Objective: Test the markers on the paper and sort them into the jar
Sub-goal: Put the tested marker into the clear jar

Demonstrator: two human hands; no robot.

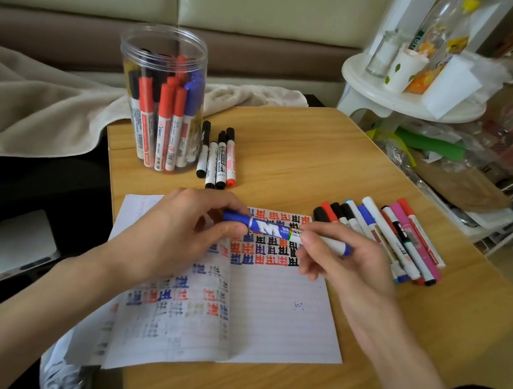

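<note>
Marker (269, 229), blue, sits level over the paper's (279, 315) far part, held at both ends: left hand (182, 233) pinches its left end, right hand (338, 264) curls round its right end. Jar (167, 40) stands far left on the desk (305, 155), holding markers; four markers (219, 158) lie beside it, a heap (386, 235) at right.

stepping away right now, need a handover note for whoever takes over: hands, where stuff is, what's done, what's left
Left hand and right hand each grip one end of the blue marker, held level above the paper; no tip showing.
The jar stands at the far left of the table, with red, blue and black markers inside.
Four markers lie beside it.
A pile of markers lies right of the paper.
Done: many test marks on the paper.
Left: test the held marker, then the pile.
</note>
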